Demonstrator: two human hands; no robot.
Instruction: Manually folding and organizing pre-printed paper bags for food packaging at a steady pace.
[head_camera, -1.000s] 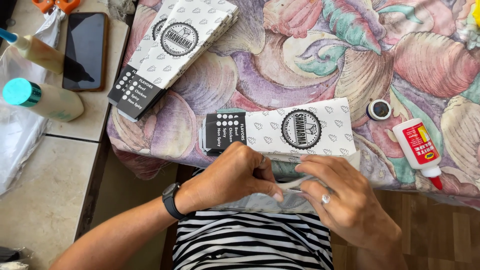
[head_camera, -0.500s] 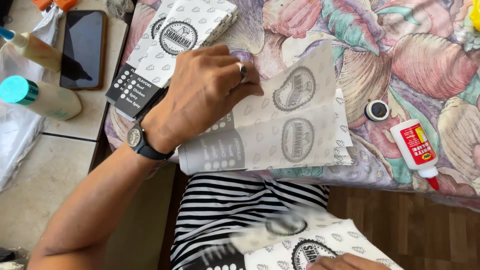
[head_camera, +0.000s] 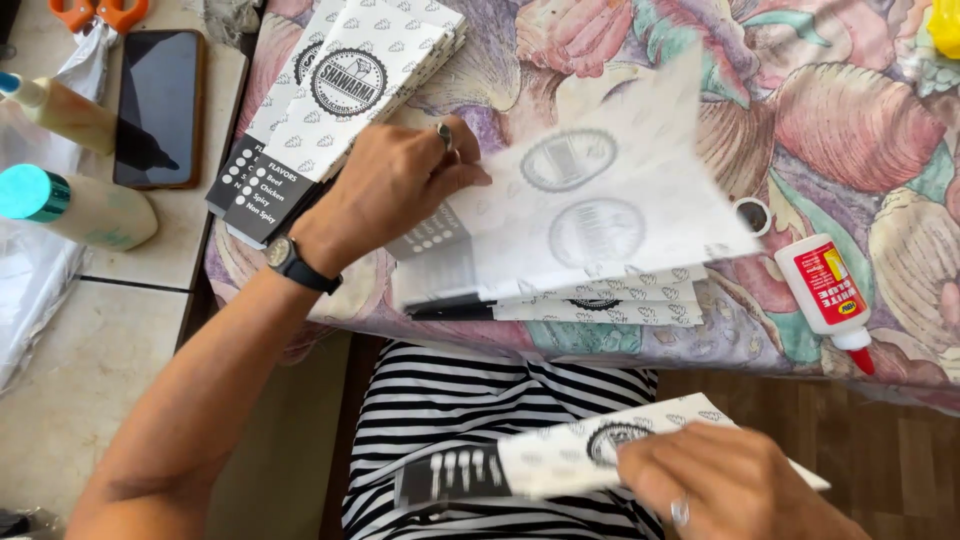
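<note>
while left hand (head_camera: 395, 180) lifts a sheet (head_camera: 590, 215), right hand (head_camera: 725, 485) grips a paper bag (head_camera: 560, 462) — long axis left-right.

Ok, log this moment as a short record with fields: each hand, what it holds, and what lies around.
left hand: lifts a thin printed paper sheet off a small pile of paper bags
right hand: holds a folded paper bag over the lap
surface: floral cloth
right of pile: glue bottle
upper left: bag stack, phone, scissors
</note>
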